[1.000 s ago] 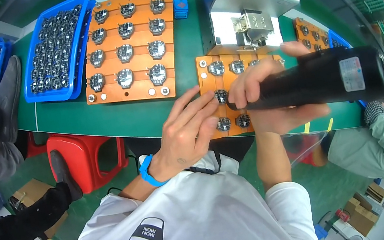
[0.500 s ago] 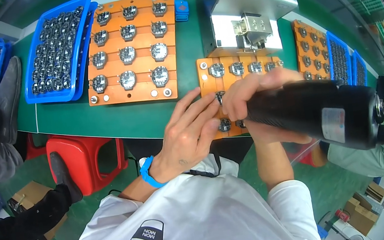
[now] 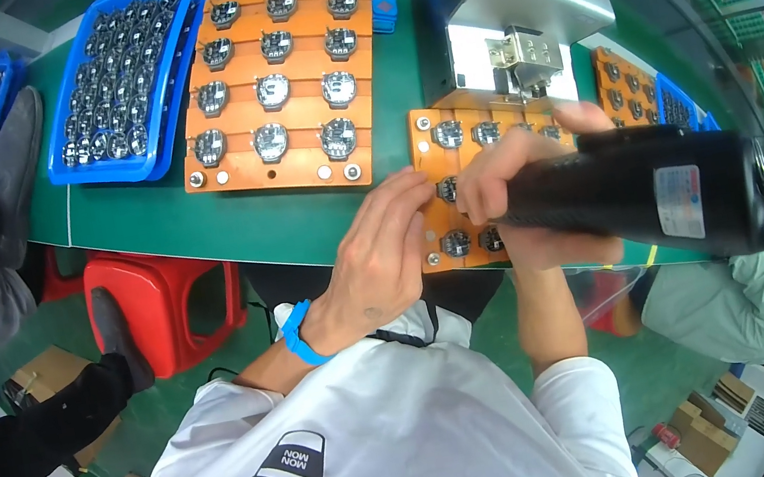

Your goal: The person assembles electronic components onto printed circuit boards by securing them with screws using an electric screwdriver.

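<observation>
My right hand (image 3: pixel 513 166) is wrapped round a thick black electric screwdriver (image 3: pixel 623 198) with a ribbed cord end. It lies nearly level across the near orange fixture plate (image 3: pixel 425 158), and its tip is hidden behind my fingers. Small round electronic modules (image 3: pixel 448 134) sit in rows in this plate. My left hand (image 3: pixel 382 251), with a blue band at the wrist, has its fingers stretched out. Its fingertips rest at the plate's left edge, beside a module (image 3: pixel 447 190) in the second row.
Left of the near plate, a larger orange plate (image 3: pixel 289 168) carries several modules. Beyond it stand stacked blue trays (image 3: pixel 103 172) full of modules. A metal machine (image 3: pixel 472 52) rises behind the near plate. A red stool (image 3: pixel 149 323) and other people flank the green table (image 3: pixel 153 201).
The view has shifted slightly, with plates and machine now farther right. My left fingers have drawn closer together, and the thumb no longer sticks out. The screwdriver stays in my right hand.
</observation>
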`<state>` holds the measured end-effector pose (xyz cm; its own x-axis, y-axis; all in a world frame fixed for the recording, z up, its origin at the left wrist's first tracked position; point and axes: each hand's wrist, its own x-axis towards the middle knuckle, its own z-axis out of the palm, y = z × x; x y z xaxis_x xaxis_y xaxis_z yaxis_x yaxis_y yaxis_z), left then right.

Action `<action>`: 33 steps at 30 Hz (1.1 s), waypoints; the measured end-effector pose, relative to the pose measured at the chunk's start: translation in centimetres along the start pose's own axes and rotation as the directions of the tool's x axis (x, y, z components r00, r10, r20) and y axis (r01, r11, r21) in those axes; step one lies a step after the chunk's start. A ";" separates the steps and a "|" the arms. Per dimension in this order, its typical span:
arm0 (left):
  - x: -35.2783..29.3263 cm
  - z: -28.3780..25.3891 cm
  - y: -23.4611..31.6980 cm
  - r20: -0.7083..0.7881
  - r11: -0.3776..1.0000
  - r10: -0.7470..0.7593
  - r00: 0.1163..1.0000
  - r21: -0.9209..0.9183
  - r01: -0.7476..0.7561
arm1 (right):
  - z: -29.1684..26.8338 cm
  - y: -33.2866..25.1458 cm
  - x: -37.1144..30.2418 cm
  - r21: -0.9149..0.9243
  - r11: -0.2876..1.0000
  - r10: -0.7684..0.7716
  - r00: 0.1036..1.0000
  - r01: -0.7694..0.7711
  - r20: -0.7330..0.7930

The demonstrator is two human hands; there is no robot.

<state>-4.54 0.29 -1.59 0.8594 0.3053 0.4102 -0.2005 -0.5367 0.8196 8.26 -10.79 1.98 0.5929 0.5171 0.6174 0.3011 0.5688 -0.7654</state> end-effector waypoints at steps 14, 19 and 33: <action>0.1 0.2 0.1 -0.015 1.000 0.017 1.000 -0.010 -0.018 | 0.4 -0.3 -0.7 0.153 0.988 0.031 0.999 -0.025 -0.037; -0.1 0.2 0.0 0.004 1.000 0.006 1.000 0.012 -0.006 | 0.3 -0.6 -1.0 0.064 0.995 0.084 0.996 -0.082 -0.023; -0.1 0.2 -0.2 0.043 0.999 0.008 0.999 0.053 -0.010 | -1.0 0.1 -0.9 0.144 0.989 0.024 0.991 -0.043 0.129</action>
<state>-4.43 0.19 -1.89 0.8771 0.2670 0.3992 -0.1843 -0.5804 0.7932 8.50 -11.88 1.16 0.4987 0.6086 0.6172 0.1646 0.6327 -0.7567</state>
